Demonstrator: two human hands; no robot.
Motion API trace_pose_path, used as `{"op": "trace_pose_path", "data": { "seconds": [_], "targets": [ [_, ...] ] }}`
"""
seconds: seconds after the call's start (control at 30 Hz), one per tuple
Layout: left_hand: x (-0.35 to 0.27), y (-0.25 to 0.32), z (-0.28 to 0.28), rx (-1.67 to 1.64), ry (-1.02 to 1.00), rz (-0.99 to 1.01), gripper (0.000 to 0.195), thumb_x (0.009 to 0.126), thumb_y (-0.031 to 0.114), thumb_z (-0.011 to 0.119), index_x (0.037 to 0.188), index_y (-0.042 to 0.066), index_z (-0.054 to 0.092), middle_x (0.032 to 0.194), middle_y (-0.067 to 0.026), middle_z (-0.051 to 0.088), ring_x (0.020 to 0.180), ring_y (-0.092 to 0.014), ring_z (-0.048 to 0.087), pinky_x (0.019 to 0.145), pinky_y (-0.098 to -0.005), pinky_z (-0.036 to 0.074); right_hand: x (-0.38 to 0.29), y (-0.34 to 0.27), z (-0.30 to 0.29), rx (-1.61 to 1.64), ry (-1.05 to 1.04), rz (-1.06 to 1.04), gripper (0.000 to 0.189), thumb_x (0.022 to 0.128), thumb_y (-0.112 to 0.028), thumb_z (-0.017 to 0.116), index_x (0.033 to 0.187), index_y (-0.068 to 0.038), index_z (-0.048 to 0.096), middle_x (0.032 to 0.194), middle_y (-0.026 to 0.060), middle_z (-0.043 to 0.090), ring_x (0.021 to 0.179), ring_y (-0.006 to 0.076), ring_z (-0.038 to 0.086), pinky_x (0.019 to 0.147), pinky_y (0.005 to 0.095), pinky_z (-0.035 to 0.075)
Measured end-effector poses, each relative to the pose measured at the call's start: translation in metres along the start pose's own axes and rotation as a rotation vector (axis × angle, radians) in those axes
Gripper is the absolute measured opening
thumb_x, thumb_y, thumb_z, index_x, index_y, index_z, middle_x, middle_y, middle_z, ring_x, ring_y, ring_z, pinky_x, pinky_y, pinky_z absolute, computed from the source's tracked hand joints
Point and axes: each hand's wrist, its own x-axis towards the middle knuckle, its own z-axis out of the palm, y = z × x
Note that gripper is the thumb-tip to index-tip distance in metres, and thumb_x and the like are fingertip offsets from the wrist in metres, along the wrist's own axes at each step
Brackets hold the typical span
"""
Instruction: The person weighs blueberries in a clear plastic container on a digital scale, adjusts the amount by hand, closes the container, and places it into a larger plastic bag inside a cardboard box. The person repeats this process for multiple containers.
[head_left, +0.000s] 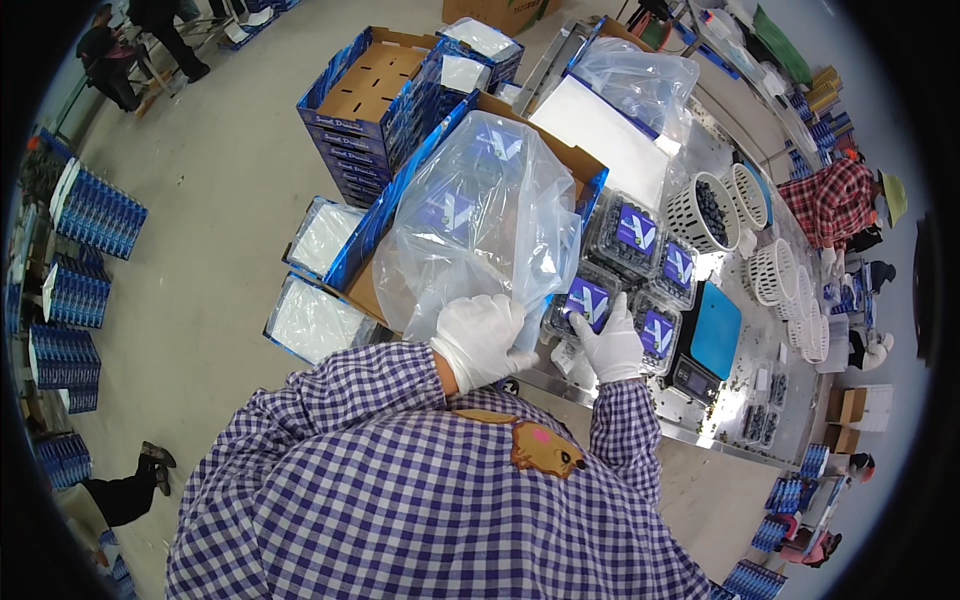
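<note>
My left hand (480, 341), in a white glove, has its fingers closed on the near edge of a clear plastic bag (480, 247). The bag lines an open blue cardboard carton (356, 251); purple-labelled packs show through the film inside. My right hand (613, 346), also gloved, grips the near right corner of a clear plastic clamshell of blueberries (589, 296), its thumb over the purple label. More blueberry clamshells stand close by: a stack (626, 232) behind, one to the far right (675, 270), and another right beside my right hand (658, 330).
Right of the clamshells sits a digital scale with a blue top (716, 330) on the metal table (757, 337). White plastic baskets (686, 214) stand farther along, one holding loose blueberries. Stacked cardboard trays (352, 142) and film-covered boxes (319, 319) flank the carton. A person in a plaid shirt (817, 195) works across the table.
</note>
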Motion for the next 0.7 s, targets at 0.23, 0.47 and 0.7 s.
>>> {"op": "trace_pose_path", "data": {
  "seconds": [0.23,0.47,0.7],
  "targets": [
    [-0.011,-0.032,-0.002,-0.880,0.195,-0.199,0.023,0.101,0.023,0.055,0.109,0.002,0.063,0.097,-0.0121,0.066,0.087,-0.021,0.066,0.080,-0.0331,0.054,0.020,0.028,0.023,1.184,-0.209,-0.056,0.096,0.079,-0.016,0.086,0.149,0.013,0.028,0.132,0.0235,0.060,0.118,0.0253,0.061,0.101,0.0339,0.050],
    [-0.032,-0.062,-0.022,-1.511,0.743,-0.247,0.019,0.103,0.014,0.053,0.119,0.003,0.057,0.102,-0.0019,0.063,0.084,-0.007,0.059,0.076,-0.0217,0.051,-0.033,0.051,-0.065,1.157,-0.090,-0.062,0.055,0.088,-0.010,0.073,0.135,0.008,0.051,0.125,0.0137,0.065,0.105,0.0173,0.066,0.096,0.0311,0.052],
    [-0.039,-0.031,-0.028,-1.249,0.644,-0.117,0.018,0.103,0.014,0.053,0.117,0.004,0.057,0.092,-0.0002,0.062,0.077,-0.006,0.057,0.068,-0.0194,0.049,-0.031,-0.057,-0.106,0.977,-0.378,-0.332,0.066,0.088,-0.019,0.070,0.141,0.010,0.044,0.126,0.0154,0.062,0.109,0.0205,0.064,0.093,0.0319,0.052]
  ]
}}
